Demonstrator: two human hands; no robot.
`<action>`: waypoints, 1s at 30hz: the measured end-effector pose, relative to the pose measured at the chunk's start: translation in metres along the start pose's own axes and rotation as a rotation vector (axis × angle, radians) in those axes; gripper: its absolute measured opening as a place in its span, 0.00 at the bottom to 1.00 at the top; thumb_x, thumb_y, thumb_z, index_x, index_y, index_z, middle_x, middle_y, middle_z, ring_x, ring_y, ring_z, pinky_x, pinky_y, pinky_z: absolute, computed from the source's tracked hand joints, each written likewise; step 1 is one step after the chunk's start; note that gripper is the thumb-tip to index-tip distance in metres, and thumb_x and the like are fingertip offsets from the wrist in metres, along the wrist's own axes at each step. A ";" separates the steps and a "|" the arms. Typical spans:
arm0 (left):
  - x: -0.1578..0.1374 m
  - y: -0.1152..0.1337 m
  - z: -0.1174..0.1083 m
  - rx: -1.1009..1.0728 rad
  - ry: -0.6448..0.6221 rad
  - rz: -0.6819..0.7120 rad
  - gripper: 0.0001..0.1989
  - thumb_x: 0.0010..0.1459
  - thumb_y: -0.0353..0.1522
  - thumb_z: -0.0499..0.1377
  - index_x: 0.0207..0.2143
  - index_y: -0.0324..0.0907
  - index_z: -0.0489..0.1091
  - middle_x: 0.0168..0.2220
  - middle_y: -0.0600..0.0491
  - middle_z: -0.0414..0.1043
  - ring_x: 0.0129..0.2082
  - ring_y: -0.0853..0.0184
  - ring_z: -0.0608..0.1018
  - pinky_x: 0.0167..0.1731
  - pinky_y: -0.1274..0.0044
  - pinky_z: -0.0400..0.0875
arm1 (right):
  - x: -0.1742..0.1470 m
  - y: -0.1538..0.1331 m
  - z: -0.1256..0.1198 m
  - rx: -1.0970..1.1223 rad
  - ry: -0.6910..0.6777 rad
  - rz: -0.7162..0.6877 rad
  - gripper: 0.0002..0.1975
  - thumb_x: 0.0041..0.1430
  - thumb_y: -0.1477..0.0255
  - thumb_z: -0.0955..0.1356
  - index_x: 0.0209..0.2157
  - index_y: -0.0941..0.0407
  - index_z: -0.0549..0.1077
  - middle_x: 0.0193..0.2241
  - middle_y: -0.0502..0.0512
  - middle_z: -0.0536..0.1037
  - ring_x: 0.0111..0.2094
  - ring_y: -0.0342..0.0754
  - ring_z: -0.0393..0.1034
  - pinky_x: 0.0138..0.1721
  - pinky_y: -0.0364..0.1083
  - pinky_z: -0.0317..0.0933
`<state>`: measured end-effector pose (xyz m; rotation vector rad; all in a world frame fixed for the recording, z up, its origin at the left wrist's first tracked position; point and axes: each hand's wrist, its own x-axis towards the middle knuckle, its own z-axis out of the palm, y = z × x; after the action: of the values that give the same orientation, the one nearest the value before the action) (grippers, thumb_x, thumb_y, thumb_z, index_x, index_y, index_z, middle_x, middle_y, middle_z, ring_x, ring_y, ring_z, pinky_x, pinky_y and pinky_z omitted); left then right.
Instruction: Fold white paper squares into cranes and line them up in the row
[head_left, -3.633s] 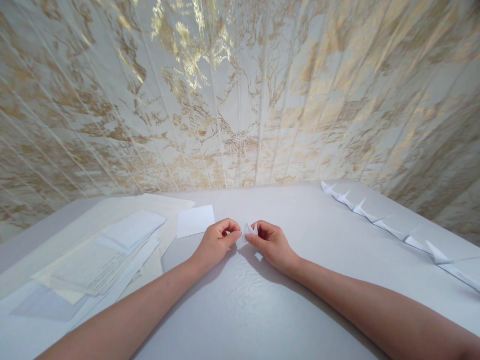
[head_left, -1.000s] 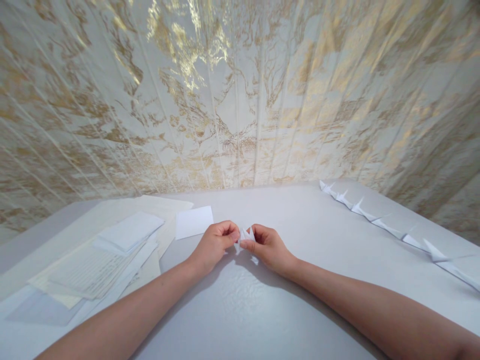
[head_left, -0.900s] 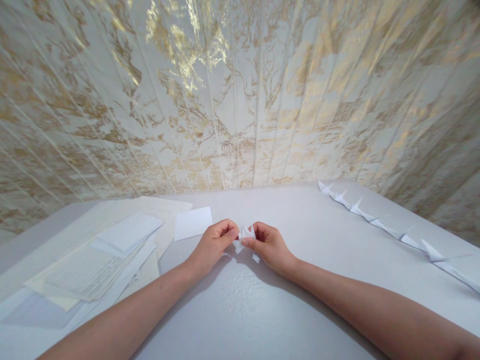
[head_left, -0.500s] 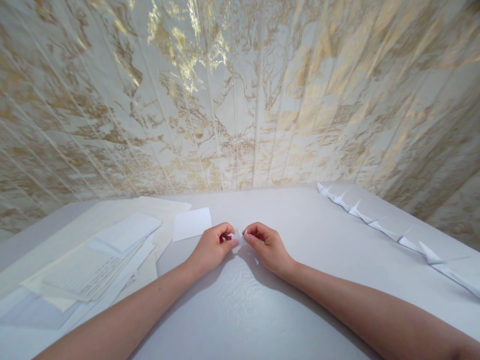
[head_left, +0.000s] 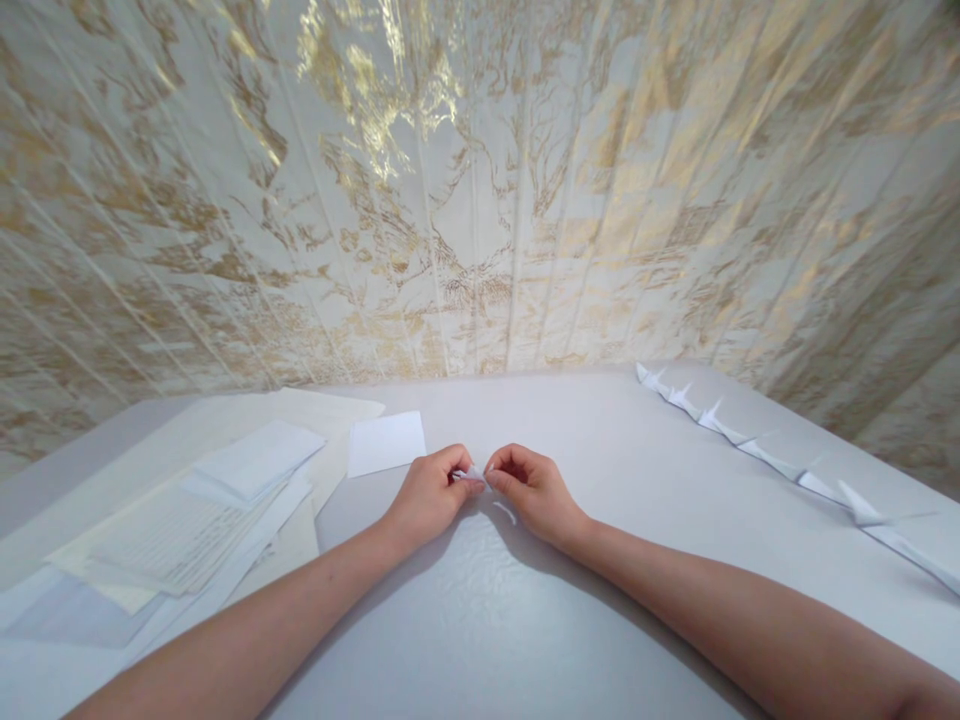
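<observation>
folded paper figure [head_left: 473,472] is held over the desk [head_left: 600,640], pinched by the left hand [head_left: 431,500]; its right end is seemingly pinched by the right hand [head_left: 538,494]; thin folds could be torn by hard tugging

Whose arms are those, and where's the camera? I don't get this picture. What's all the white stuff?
No robot here: these are a person's own bare hands. The camera sits on that person's head, looking forward and down, so you see roughly what they see. The left hand pinches a small folded paper. The right hand is right beside it; whether it grips too is too small to tell. Under them is a pale table. On its left lie papers, some with writing, and near those a white sheet. Along its right runs a row of pointy paper shapes. Behind is a gold-patterned backdrop.
</observation>
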<state>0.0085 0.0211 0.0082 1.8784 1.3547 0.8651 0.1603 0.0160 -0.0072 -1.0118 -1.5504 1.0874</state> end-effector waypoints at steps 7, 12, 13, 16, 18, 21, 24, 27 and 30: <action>0.001 0.000 0.003 -0.066 0.017 -0.031 0.06 0.40 0.29 0.58 0.21 0.41 0.61 0.19 0.61 0.63 0.20 0.72 0.64 0.23 0.80 0.58 | 0.000 -0.001 0.001 0.039 0.006 0.002 0.06 0.47 0.69 0.65 0.24 0.58 0.66 0.20 0.47 0.65 0.22 0.40 0.58 0.25 0.42 0.53; -0.001 0.003 0.004 -0.199 0.049 -0.045 0.13 0.38 0.25 0.57 0.26 0.43 0.56 0.16 0.65 0.58 0.17 0.74 0.64 0.19 0.82 0.55 | -0.001 0.000 0.002 0.064 0.013 -0.019 0.07 0.47 0.69 0.65 0.24 0.57 0.65 0.19 0.46 0.64 0.21 0.40 0.56 0.24 0.41 0.52; -0.001 0.002 0.004 -0.225 0.050 -0.040 0.14 0.38 0.25 0.57 0.27 0.44 0.54 0.15 0.65 0.58 0.17 0.74 0.63 0.18 0.82 0.54 | -0.001 0.000 0.002 0.069 0.002 -0.024 0.07 0.47 0.69 0.66 0.25 0.57 0.64 0.20 0.46 0.64 0.22 0.40 0.57 0.24 0.41 0.52; -0.002 -0.001 0.003 -0.276 0.057 -0.028 0.16 0.39 0.25 0.57 0.29 0.44 0.53 0.15 0.66 0.58 0.16 0.75 0.63 0.17 0.83 0.53 | -0.002 0.000 0.003 0.058 -0.056 -0.022 0.07 0.45 0.70 0.67 0.24 0.57 0.64 0.20 0.45 0.64 0.22 0.40 0.58 0.25 0.41 0.53; -0.001 -0.002 0.003 -0.305 0.060 -0.029 0.17 0.39 0.25 0.57 0.30 0.44 0.52 0.15 0.67 0.59 0.15 0.75 0.63 0.17 0.84 0.53 | -0.002 0.000 0.003 0.037 -0.073 -0.011 0.06 0.45 0.71 0.67 0.24 0.57 0.64 0.20 0.45 0.65 0.22 0.40 0.58 0.26 0.41 0.53; -0.001 -0.001 0.002 -0.384 0.038 -0.051 0.19 0.39 0.25 0.59 0.31 0.45 0.51 0.15 0.67 0.62 0.15 0.75 0.64 0.16 0.84 0.55 | -0.001 0.001 0.003 0.003 -0.052 -0.012 0.03 0.45 0.74 0.65 0.23 0.57 0.65 0.19 0.45 0.65 0.22 0.40 0.57 0.26 0.41 0.52; 0.000 0.002 0.002 -0.461 0.018 -0.080 0.21 0.37 0.26 0.60 0.31 0.45 0.51 0.15 0.67 0.64 0.15 0.75 0.66 0.16 0.84 0.57 | 0.000 0.000 0.002 -0.025 -0.044 0.002 0.02 0.44 0.77 0.63 0.22 0.57 0.63 0.18 0.45 0.64 0.22 0.40 0.57 0.25 0.41 0.52; -0.001 0.006 0.002 -0.510 0.013 -0.096 0.22 0.35 0.25 0.61 0.31 0.44 0.52 0.15 0.67 0.64 0.15 0.74 0.68 0.16 0.84 0.57 | 0.000 -0.002 0.002 -0.018 -0.058 0.034 0.03 0.43 0.78 0.61 0.21 0.56 0.61 0.17 0.44 0.64 0.21 0.40 0.58 0.24 0.41 0.53; -0.001 0.008 0.000 -0.550 -0.007 -0.109 0.21 0.35 0.25 0.61 0.31 0.44 0.54 0.15 0.66 0.65 0.15 0.74 0.68 0.17 0.84 0.57 | 0.000 -0.002 0.001 -0.021 -0.060 0.046 0.04 0.43 0.78 0.61 0.21 0.55 0.60 0.17 0.44 0.63 0.20 0.40 0.58 0.24 0.41 0.52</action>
<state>0.0126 0.0178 0.0141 1.3692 1.0625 1.0457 0.1594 0.0155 -0.0052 -1.0421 -1.5959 1.1452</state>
